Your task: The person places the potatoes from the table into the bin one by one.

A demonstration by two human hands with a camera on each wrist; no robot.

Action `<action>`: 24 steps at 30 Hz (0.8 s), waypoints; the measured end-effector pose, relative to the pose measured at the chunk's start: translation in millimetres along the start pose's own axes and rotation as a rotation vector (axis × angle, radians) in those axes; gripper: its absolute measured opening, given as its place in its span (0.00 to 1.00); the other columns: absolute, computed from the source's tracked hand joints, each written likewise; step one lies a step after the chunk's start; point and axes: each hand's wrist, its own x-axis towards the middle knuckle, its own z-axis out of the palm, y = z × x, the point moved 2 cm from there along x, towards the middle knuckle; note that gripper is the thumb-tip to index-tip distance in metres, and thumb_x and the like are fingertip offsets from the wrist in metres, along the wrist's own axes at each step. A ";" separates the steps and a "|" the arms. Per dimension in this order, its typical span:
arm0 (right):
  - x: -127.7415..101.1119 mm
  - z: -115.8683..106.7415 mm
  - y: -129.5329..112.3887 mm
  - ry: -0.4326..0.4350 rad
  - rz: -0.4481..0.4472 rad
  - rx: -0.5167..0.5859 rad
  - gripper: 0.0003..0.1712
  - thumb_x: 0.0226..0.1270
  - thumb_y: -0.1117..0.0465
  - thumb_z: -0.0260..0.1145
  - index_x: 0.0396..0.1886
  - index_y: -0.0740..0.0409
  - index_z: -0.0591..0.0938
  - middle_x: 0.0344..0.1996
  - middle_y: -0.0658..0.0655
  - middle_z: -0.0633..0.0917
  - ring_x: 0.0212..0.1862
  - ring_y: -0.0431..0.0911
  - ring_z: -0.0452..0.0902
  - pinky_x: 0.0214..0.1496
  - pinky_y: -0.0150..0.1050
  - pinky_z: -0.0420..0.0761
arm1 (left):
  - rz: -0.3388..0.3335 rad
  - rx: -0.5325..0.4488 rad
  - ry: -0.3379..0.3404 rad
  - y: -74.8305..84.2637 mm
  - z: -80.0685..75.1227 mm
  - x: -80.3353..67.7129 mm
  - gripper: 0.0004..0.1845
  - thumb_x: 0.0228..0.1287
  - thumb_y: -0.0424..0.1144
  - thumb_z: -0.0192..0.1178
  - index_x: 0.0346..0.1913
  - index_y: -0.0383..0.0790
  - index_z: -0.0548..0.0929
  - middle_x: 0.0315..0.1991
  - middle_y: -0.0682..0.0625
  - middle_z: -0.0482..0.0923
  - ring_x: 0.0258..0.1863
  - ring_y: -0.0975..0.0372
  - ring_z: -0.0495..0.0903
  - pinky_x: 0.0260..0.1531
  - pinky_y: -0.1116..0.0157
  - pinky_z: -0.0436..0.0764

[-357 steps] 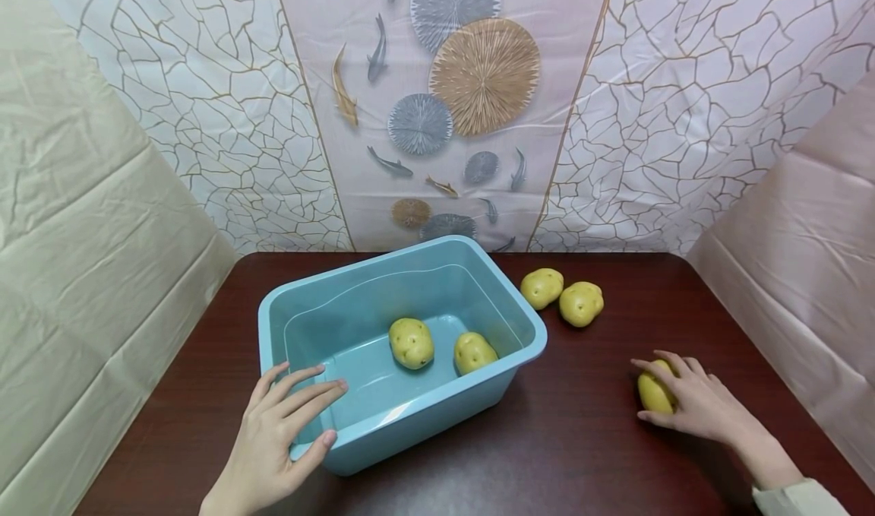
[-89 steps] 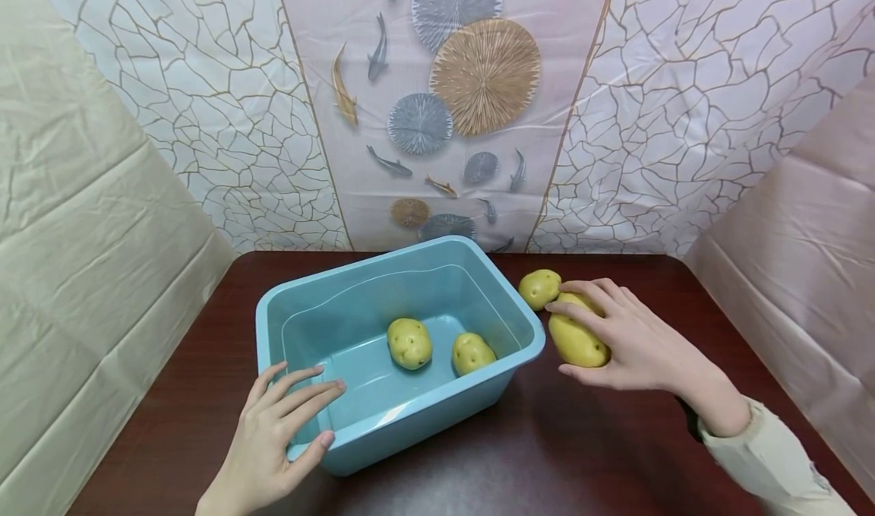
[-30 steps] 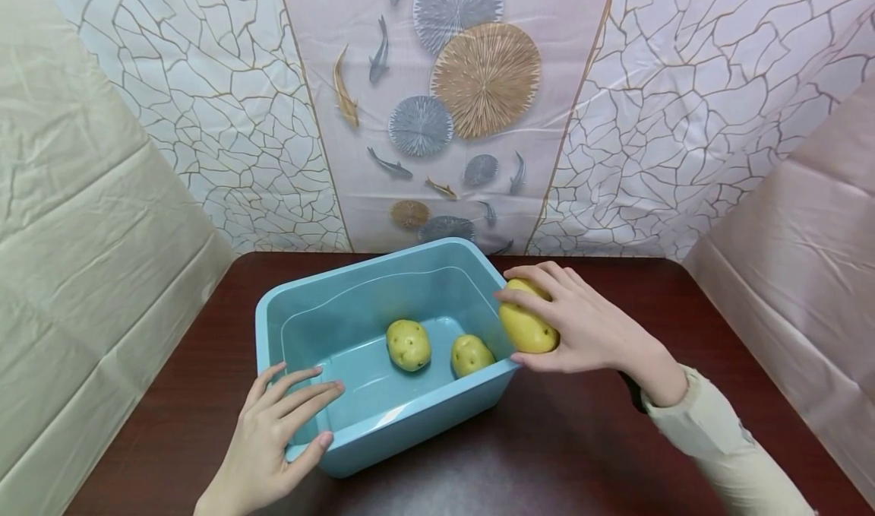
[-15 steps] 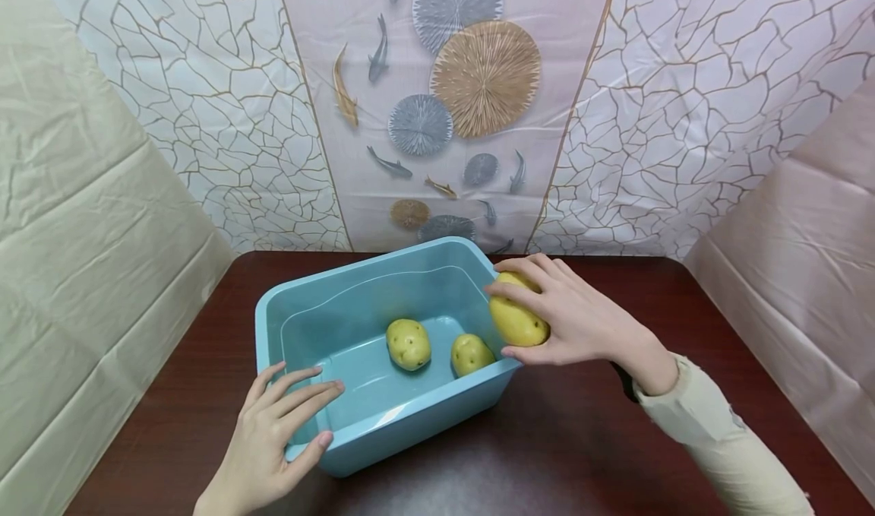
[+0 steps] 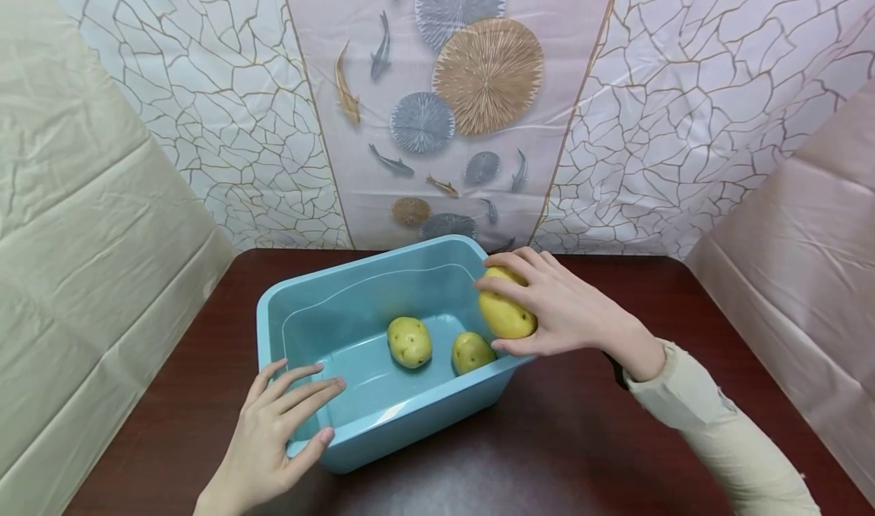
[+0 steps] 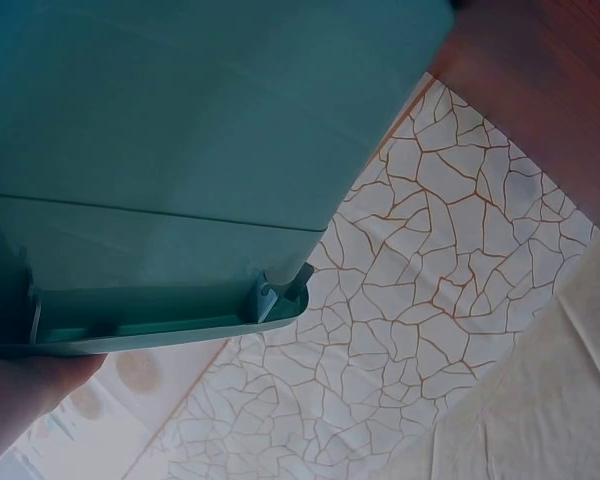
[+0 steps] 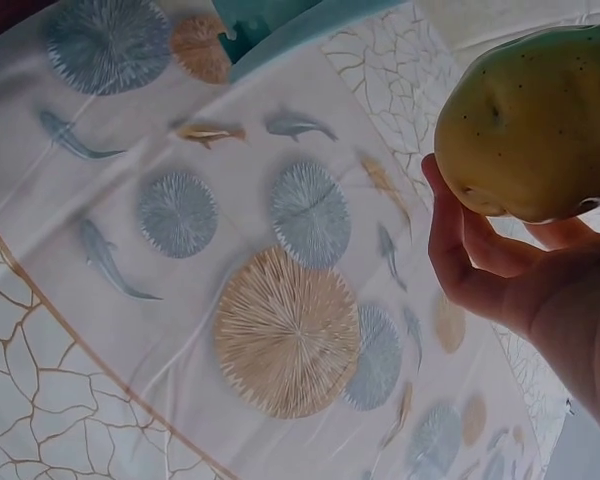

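Dark table [image 5: 601, 432] carries a blue tub [image 5: 437, 420], its near corner likely steadied by the left hand [image 5: 273, 428], fingers spread; the right hand [image 5: 563, 303] has fingers curled round a potato [image 5: 506, 318] at the tub's right end

No readable text, label, brand, number or sign stands on or around the rectangular light-blue plastic tub [image 5: 437, 419].

1. The right hand [image 5: 567, 311] is covering part of the held potato [image 5: 506, 315].
2. The near wall of the blue tub [image 5: 424, 426] is hiding the other potato's [image 5: 472, 351] underside from me.
3. The pale sleeve [image 5: 711, 417] is running off the head view's bottom edge.
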 end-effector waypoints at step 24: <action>22.1 5.1 4.5 -0.041 -0.051 0.003 0.34 0.44 0.36 0.63 0.53 0.43 0.72 0.52 0.53 0.71 0.50 0.48 0.65 0.43 0.43 0.67 | 0.005 0.004 -0.001 0.3 -0.5 0.2 0.20 0.63 0.53 0.46 0.50 0.48 0.80 0.41 0.55 0.82 0.49 0.58 0.73 0.60 0.58 0.53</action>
